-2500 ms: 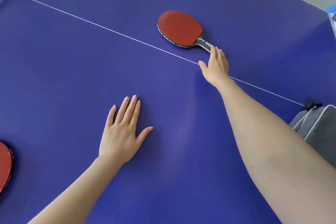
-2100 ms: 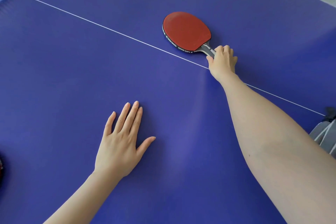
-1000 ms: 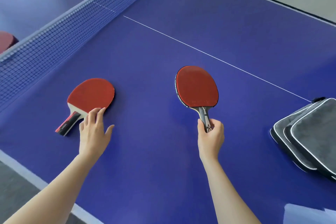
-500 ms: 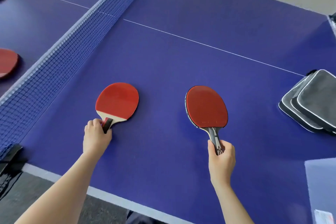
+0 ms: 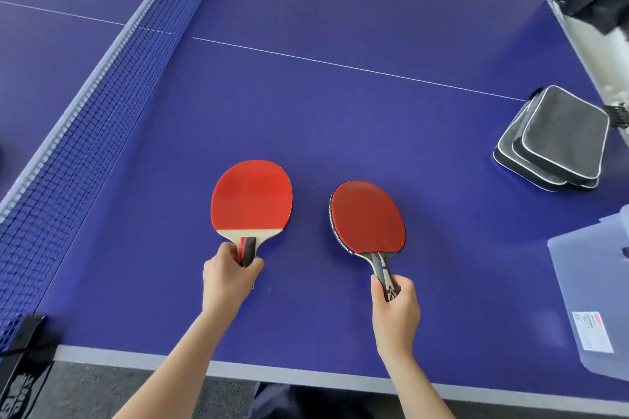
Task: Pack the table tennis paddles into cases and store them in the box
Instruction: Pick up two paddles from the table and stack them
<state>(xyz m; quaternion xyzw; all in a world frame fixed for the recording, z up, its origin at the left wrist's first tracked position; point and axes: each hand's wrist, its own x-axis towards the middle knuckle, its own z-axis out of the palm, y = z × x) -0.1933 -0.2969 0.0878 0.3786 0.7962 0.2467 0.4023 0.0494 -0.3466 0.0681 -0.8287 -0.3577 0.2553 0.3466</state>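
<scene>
Two paddles side by side on table, cases far right

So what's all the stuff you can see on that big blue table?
Paddle with short handle: one, bright red, near the table's edge, held by the left hand.
Paddle with long handle: one, darker red, to its right, held by the right hand.
Cases: a stack, black with white piping, far right.
Box: one, clear plastic, right edge.
Net: one, blue, left side.
Table: one, blue.
Left hand: gripping a handle.
Right hand: gripping a handle.
</scene>
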